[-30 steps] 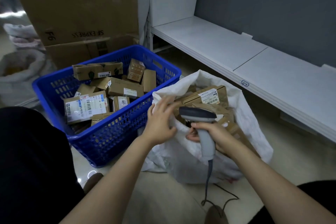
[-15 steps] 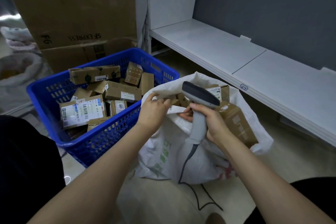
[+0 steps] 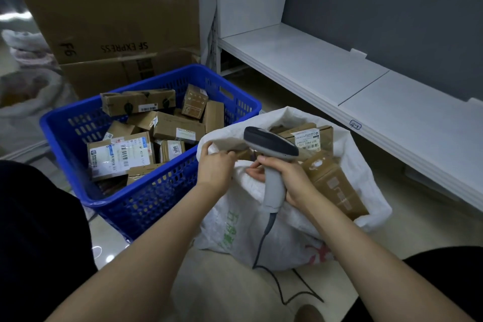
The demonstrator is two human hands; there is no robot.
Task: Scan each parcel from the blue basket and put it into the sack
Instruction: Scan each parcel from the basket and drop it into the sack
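The blue basket [image 3: 146, 201] sits on the floor at the left, holding several brown cardboard parcels [image 3: 177, 129]. To its right stands the white sack [image 3: 261, 227], with parcels [image 3: 334, 183] showing in its open mouth. My left hand [image 3: 215, 168] grips the near left rim of the sack. My right hand [image 3: 287, 178] holds the grey barcode scanner [image 3: 271, 149] by its handle over the sack's mouth, and its fingertips also pinch the sack's rim. The scanner cable hangs down to the floor.
Large brown cartons [image 3: 109, 8] are stacked behind the basket. A low white shelf [image 3: 339, 81] runs along the grey wall at the right. Another white sack [image 3: 23, 91] stands at the far left. My dark-clothed knees frame the bottom corners.
Both hands rose from inside the sack's mouth and took hold of its near rim, pulling it up. The scanner tilted upward with the right hand.
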